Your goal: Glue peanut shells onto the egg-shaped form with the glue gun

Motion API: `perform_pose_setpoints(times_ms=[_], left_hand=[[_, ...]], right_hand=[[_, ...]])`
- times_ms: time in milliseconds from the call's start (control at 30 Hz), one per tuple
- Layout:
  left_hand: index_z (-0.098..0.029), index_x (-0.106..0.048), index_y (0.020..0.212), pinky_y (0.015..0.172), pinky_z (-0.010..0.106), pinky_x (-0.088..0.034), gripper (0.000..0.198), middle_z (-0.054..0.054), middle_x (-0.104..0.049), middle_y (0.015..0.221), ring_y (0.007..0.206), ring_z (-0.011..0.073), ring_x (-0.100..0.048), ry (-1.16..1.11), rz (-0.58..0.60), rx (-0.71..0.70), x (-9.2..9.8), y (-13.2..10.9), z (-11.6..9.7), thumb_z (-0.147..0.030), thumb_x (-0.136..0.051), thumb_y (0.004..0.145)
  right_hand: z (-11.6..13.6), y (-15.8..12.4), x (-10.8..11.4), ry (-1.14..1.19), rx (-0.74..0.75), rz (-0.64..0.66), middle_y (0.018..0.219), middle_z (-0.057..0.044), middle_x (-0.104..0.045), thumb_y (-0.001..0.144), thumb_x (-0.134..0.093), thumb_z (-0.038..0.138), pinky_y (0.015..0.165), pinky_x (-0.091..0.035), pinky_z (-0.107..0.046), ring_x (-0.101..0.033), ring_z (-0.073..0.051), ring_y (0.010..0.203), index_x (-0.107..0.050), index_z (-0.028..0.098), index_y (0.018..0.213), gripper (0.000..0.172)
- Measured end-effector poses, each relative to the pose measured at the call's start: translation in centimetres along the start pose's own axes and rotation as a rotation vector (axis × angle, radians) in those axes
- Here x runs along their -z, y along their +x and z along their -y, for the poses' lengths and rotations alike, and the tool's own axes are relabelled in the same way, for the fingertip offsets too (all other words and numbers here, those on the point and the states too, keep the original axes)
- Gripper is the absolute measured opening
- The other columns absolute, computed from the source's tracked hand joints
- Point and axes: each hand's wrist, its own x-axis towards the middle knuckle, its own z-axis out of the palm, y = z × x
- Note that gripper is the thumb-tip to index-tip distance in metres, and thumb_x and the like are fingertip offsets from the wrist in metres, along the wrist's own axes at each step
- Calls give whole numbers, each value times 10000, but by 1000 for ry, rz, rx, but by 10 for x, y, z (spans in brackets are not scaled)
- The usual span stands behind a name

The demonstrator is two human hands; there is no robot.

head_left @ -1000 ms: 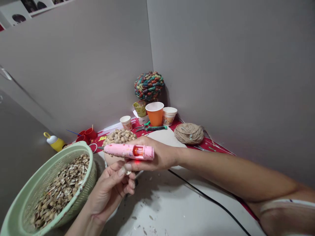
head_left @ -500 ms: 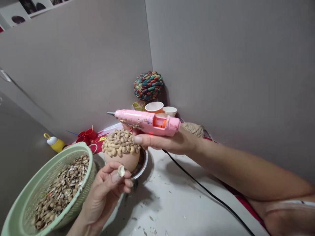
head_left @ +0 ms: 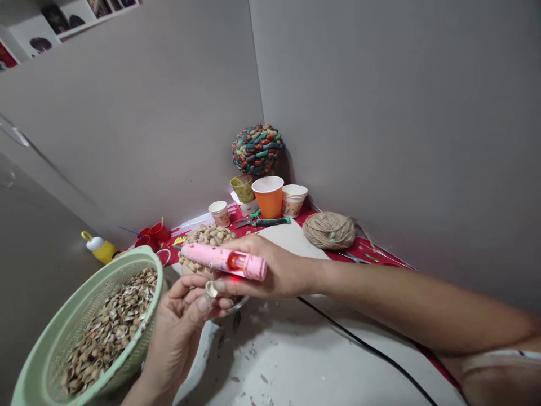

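Left of centre, the left hand [head_left: 180, 321] pinches a small, cupped, pale shell piece [head_left: 211, 290] just below the paint-flecked pink plastic glue gun [head_left: 207, 255] the right hand [head_left: 273, 268] grips, long axis nearly level, nozzle [head_left: 177, 247] leftward.

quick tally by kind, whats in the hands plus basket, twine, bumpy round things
Pink plastic glue gun: 1
Small pale cupped shell: 1
Green plastic basket: 1
Brown twine ball: 1
Bumpy round objects: 2, multicoloured one, tan one
Total: 6
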Motion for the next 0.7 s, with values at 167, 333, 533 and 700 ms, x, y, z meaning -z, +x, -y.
perform_pose_setpoints(times_ms=[167,333,533,700], left_hand=[[-208,-677,870,667,266,-576,295,19,-742,725,676,184,-717,35,-35,-38,0,-1,9,-245,-861,642],[-201,-683,831,693,297,-586,291,31,-747,742,676,194,-717,55,-17,-29,0,-3,12,-272,-873,624],[-230,-701,881,699,243,-574,270,20,-749,814,725,171,-699,328,-215,-260,11,-5,-3,-304,-844,665],[-247,-700,959,773,270,-549,231,12,-726,895,772,166,-670,911,-383,-668,21,-5,1,-214,-773,742]], right_hand=[[-2,-2,-1,-14,-22,28,684,30,-529,760,-650,217,521,-399,-164,-472,-68,582,-534,138,762,140],[-2,-3,-1,-72,-24,72,723,13,-571,746,-670,226,553,-411,-178,-495,-80,605,-583,120,811,152],[3,-1,7,-238,114,-97,707,10,-547,807,-624,227,599,-417,-196,-479,-88,628,-537,138,743,140],[0,3,19,-315,126,-228,649,26,-469,813,-625,245,561,-369,-212,-425,-92,603,-462,164,679,226]])
